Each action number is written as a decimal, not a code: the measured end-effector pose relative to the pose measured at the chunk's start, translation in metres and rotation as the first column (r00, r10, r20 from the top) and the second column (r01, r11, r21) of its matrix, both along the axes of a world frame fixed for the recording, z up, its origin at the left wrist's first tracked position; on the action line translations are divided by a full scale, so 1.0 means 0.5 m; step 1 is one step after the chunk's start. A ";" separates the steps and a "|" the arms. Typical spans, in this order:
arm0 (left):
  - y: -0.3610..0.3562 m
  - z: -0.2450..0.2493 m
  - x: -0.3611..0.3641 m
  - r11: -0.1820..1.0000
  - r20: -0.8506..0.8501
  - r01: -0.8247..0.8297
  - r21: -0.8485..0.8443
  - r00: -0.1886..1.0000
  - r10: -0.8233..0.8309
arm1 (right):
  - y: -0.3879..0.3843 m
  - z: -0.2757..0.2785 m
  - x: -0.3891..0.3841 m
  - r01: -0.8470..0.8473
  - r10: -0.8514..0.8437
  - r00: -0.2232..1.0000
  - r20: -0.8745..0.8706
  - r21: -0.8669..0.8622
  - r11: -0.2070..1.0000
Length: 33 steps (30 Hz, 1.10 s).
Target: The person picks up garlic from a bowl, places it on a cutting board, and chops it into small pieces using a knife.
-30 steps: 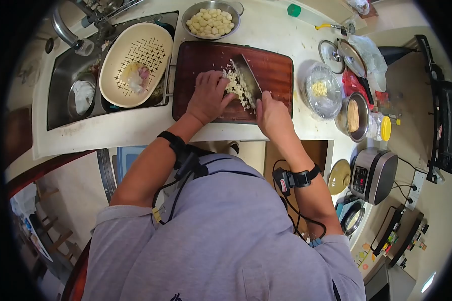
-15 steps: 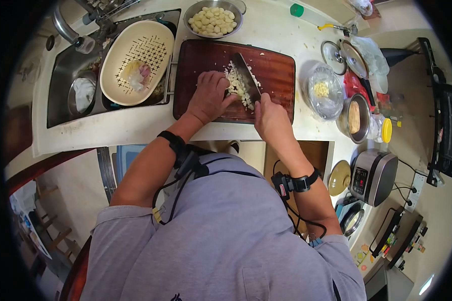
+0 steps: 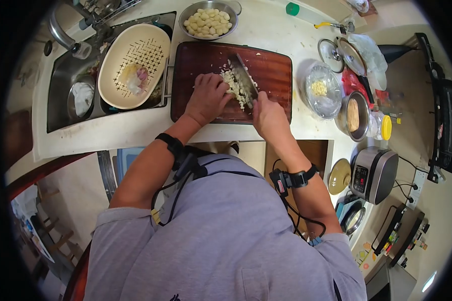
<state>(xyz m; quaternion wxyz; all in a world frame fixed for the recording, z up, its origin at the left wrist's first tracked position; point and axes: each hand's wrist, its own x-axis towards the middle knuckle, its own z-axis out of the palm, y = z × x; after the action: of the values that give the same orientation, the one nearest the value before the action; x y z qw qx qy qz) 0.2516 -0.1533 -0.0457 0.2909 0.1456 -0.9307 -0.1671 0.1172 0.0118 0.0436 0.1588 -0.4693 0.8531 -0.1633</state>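
Observation:
My right hand [image 3: 269, 116] is closed round the handle of a kitchen knife [image 3: 244, 78]. The blade stands tilted on a dark wooden cutting board [image 3: 198, 55], along the right side of a heap of chopped garlic [image 3: 234, 86]. On the left of the heap, my left hand [image 3: 208, 98] has its fingers curled down together against the pieces, the thumb reaching toward the blade. Its fingertips are partly hidden. Behind the board stands a metal bowl [image 3: 182, 20] of whole peeled garlic cloves [image 3: 209, 23].
Left of the board, a cream strainer basket [image 3: 105, 83] with some peelings sits over the sink [image 3: 55, 108]. To the right are a plastic-covered bowl [image 3: 326, 108] of chopped bits, a metal bowl [image 3: 364, 128] with a pale brown piece, a yellow-lidded jar [image 3: 386, 127] and a rice cooker [image 3: 374, 175].
The knife blade has tipped slightly and shows more of its flat side. Both hands stay at nearly the same places on the board; the whole view has shifted a little.

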 end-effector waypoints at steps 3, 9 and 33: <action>-0.005 0.005 -0.002 1.000 -0.005 -0.004 -0.015 1.000 0.004 | -0.007 0.001 -0.014 -0.029 0.029 0.999 -0.040 -0.008 1.000; -0.001 0.001 0.003 1.000 -0.016 0.005 0.000 1.000 -0.005 | -0.001 0.025 -0.065 -0.010 0.003 0.996 -0.094 -0.077 0.997; 0.000 -0.011 -0.003 0.998 -0.021 -0.065 -0.026 0.998 0.065 | 0.007 0.076 -0.059 -0.044 0.037 0.995 -0.094 -0.070 0.997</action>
<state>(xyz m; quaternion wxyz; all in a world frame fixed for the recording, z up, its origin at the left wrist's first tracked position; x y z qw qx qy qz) 0.2503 -0.1533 -0.0511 0.3074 0.1700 -0.9248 -0.1463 0.0879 0.0154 0.0815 0.1054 -0.4990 0.8435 -0.1687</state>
